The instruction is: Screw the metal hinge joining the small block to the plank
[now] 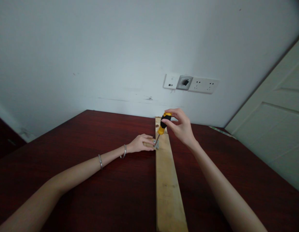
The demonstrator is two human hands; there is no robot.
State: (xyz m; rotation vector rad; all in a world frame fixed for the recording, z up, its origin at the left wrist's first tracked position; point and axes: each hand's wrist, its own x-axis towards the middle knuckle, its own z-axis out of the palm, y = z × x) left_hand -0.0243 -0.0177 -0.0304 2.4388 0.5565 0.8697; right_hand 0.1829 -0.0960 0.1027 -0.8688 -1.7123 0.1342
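My right hand (180, 124) is closed around the yellow and black handle of a screwdriver (161, 130). Its shaft slants down and left, the tip meeting a small metal plate, possibly a hinge (156, 145), on the left edge of a long wooden board (167, 180). The screw, if any, is too small to make out. My left hand (138, 143) spans a short wooden piece (147, 145) that butts against the board's left side. Its thumb and fingers lie along that piece, with fingertips beside the metal plate.
Under the board is a dark red tabletop (110, 199), its far edge against a white wall (115, 54). Wall sockets (204, 85) sit above that edge. A pale panelled door (277, 129) stands to the right, near a thin strip (222, 131) on the table's far right edge.
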